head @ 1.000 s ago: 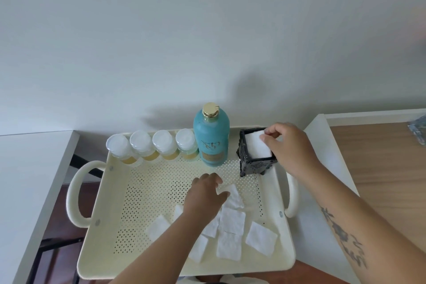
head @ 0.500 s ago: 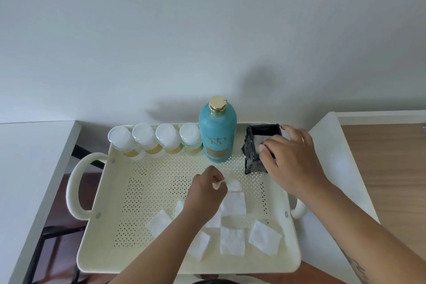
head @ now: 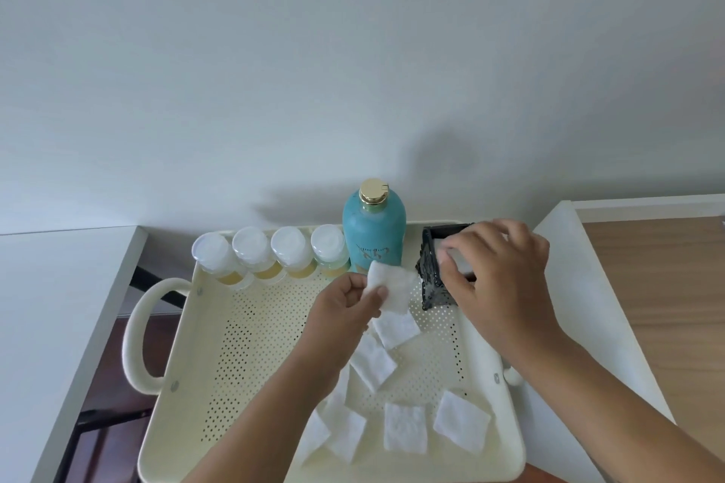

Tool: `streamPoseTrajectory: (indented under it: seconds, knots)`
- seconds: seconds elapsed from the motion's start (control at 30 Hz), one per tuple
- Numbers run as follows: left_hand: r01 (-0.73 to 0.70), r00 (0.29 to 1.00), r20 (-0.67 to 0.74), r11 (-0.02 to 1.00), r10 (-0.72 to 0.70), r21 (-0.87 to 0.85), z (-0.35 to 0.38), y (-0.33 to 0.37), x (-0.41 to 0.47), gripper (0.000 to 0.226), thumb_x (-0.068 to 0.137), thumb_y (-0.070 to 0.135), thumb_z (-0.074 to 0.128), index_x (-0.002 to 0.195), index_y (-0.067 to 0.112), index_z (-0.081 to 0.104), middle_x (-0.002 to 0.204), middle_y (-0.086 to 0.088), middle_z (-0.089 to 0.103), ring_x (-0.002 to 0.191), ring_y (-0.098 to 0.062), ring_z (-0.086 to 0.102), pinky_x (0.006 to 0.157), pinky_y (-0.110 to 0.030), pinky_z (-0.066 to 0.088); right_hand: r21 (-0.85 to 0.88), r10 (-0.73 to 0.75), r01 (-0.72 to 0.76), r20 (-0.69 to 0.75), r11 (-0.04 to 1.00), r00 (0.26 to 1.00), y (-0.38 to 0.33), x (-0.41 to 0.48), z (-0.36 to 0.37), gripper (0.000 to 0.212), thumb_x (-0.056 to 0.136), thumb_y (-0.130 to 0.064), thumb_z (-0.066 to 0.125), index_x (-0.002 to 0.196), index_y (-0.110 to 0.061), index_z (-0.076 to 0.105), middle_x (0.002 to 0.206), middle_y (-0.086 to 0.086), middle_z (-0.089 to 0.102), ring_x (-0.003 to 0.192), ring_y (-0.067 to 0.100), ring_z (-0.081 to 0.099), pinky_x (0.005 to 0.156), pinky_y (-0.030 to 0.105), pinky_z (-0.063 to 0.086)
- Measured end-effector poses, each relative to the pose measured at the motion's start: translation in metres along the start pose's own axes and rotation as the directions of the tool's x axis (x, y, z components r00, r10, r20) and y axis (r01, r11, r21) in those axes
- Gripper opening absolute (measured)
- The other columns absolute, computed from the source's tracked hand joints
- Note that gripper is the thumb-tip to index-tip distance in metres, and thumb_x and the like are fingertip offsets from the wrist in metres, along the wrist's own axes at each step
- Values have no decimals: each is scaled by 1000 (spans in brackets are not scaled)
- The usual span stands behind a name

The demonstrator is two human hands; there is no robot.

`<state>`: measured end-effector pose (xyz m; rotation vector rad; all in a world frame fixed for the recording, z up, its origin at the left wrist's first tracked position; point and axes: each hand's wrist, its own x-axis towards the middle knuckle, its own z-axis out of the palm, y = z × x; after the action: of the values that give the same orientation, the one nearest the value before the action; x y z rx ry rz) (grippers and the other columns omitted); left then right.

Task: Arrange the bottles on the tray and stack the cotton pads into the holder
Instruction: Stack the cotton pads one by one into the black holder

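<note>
One cotton pad (head: 393, 285) is pinched at its left edge between the thumb and forefinger of the left hand (head: 345, 312). Most of the white square sticks out to the right of the grip, lifted clear of the tray floor. Its free edge is just beside the near left corner of the black holder (head: 430, 278), which stands upright in the far right corner of the tray (head: 251, 365). The right hand (head: 500, 278) covers the holder from the right, its fingers curled over the open top and holding it, with the thumb tip on a pale pad at the mouth; how many pads are inside is hidden. Several loose pads (head: 405, 429) lie flat on the perforated floor below the left hand, some overlapping, trailing from the middle toward the near edge. Along the far wall of the tray a tall teal bottle (head: 373, 237) with a gold cap stands just left of the holder. Four small bottles (head: 290, 249) with white caps stand side by side in a row to its left. The cream tray, with a looped handle on its left end, sits between a white table (head: 59, 306) on the left and a white-edged wooden top (head: 667, 306) on the right.
</note>
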<state>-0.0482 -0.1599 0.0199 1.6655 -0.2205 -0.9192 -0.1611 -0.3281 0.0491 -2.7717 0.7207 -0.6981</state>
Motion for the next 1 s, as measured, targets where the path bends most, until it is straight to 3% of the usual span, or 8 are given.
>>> streamPoseTrajectory:
  seconds: [0.2, 0.37, 0.43, 0.53, 0.6, 0.7, 0.87, 1.0]
  knots:
    - [14, 982, 187, 966, 36, -258, 7, 14, -3, 24, 83, 34, 74, 98, 18, 66, 92, -1, 70, 83, -13, 61, 77, -31, 44, 252, 117, -146, 124, 957, 985, -22, -6, -12, 42, 80, -61, 57, 111, -31, 61, 92, -21, 59, 93, 9, 45, 75, 26, 18]
    - [27, 964, 260, 944, 63, -328, 20, 11, -1, 34, 82, 36, 75, 107, 15, 67, 95, -1, 70, 84, -13, 61, 76, -29, 46, 498, 265, -375, 280, 781, 923, -22, -5, -11, 9, 85, -34, 65, 94, -35, 63, 85, -15, 62, 86, 4, 58, 68, 13, 43]
    - [13, 973, 226, 976, 38, -218, 22, 6, 1, 36, 81, 39, 76, 109, 18, 67, 93, 2, 72, 83, -11, 64, 74, -27, 49, 498, 276, -401, 307, 769, 911, -17, 1, -11, 4, 87, -31, 62, 90, -32, 64, 82, -9, 64, 78, 7, 60, 63, 18, 46]
    - [2, 999, 32, 989, -6, 147, 25, -10, 7, 20, 82, 40, 74, 96, 29, 65, 87, 15, 71, 81, -5, 65, 68, -17, 48, 452, 342, -433, 272, 780, 900, 1, 14, -17, 5, 90, -31, 60, 87, -28, 63, 75, -10, 62, 71, 8, 58, 62, 21, 44]
    - [-31, 995, -75, 898, 71, 439, 23, -25, 14, 16, 85, 40, 70, 96, 31, 63, 94, 20, 66, 90, -6, 63, 69, -15, 45, 374, 376, -482, 323, 792, 869, 14, 23, -18, 6, 91, -30, 59, 86, -28, 62, 75, -13, 60, 75, 16, 57, 73, 33, 47]
    - [-42, 984, -84, 660, 157, 751, 18, -48, 24, 35, 89, 42, 62, 119, 25, 59, 115, 11, 63, 110, -15, 52, 91, -32, 46, 240, 358, -489, 435, 839, 826, 25, 30, -12, 8, 92, -28, 57, 89, -24, 63, 80, -14, 60, 89, 24, 56, 90, 46, 45]
    - [-4, 982, -86, 482, 165, 876, 19, -65, 33, 45, 89, 48, 57, 129, 27, 51, 122, 8, 58, 114, -19, 46, 97, -36, 40, 18, 288, -324, 417, 946, 862, 33, 41, -10, 10, 94, -26, 54, 89, -22, 60, 95, -4, 58, 98, 26, 50, 80, 37, 36]
    - [-16, 983, -69, 452, 170, 892, 21, -65, 39, 35, 90, 43, 58, 121, 27, 55, 118, 7, 59, 112, -20, 47, 96, -36, 39, -95, 23, 16, 388, 995, 922, 46, 57, -15, 8, 95, -24, 52, 88, -23, 56, 85, -8, 56, 84, 21, 43, 69, 33, 22]
